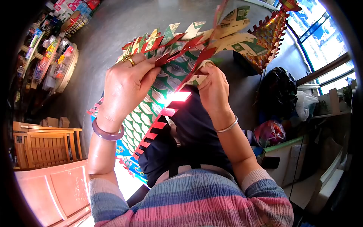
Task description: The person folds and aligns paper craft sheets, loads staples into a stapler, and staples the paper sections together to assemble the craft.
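A folded-card piece point(138, 123) with a green and white leaf pattern lies slanted across my lap. Red notched strips point(149, 137) run along its edge, one flashing in bright light. My left hand point(126, 81), with a ring and a bangle, pinches a red card strip point(162, 59) at the top of the piece. Opposite it, my right hand point(215, 89) has thumb and finger closed on a cream and red card strip point(197, 78). Pointed red, green and cream card tabs point(193, 31) stick up beyond both hands. Some fingertips are hidden behind the card.
A similar gold and red notched card piece point(269, 38) stands at upper right. Below it are a black plastic bag point(278, 89) and a white bag point(305, 103). Shelves of packaged goods point(51, 62) line the left, above a wooden folding chair point(47, 147).
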A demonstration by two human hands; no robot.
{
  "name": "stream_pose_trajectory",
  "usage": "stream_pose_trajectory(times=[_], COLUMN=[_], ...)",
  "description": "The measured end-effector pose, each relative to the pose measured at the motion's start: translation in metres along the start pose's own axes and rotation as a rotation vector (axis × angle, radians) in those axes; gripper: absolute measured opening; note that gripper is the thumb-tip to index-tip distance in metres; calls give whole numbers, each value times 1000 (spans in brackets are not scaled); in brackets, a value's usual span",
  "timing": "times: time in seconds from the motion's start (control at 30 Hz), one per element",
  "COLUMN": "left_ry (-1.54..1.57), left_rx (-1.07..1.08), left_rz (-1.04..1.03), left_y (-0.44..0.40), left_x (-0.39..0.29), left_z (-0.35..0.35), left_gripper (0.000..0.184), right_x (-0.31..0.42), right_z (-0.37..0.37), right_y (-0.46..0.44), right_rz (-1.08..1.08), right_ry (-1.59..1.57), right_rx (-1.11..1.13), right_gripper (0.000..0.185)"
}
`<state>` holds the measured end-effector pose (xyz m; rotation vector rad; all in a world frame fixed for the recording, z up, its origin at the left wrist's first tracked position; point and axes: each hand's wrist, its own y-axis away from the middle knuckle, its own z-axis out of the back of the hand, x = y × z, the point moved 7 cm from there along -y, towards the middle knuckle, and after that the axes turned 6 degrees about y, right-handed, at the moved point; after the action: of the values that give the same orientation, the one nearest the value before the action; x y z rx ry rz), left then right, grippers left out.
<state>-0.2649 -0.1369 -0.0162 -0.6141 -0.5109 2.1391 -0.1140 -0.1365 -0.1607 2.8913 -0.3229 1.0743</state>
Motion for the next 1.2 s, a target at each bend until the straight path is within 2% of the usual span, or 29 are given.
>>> stream_pose_trajectory(times=[0.1,0.2,0.3,0.8,0.9,1.0,1.1,1.2], left_ry=[-41,-130,-165,-283,-372,-378,-453,-445], left_rx=[-80,-108,-139,-133,-80,-74,-54,-62], left_rz=[-27,-103,-153,-147,-145,-222,-237,-183], left_y=[4,10,15,20,19,23,23,23], left_x=[-6,-15,-19,-17,-20,-23,-30,-32], left_z=[2,1,2,-5,-7,-17,-20,-15], left_gripper=[11,23,26,27,33,40,47,35], right_x=[2,6,0,0,14,20,26,24], right_z=[-4,-6,5,-3,-19,-23,-19,-11], right_y=[1,0,-3,5,7,5,2,2], right_rz=[-7,-9,-20,-74,-44,87,219,208], right_ry=[68,42,64,125,117,232,432,412], right_rx=[-46,57,13,-57,78,-38,8,17], right_gripper=[14,13,15,16,17,20,19,16])
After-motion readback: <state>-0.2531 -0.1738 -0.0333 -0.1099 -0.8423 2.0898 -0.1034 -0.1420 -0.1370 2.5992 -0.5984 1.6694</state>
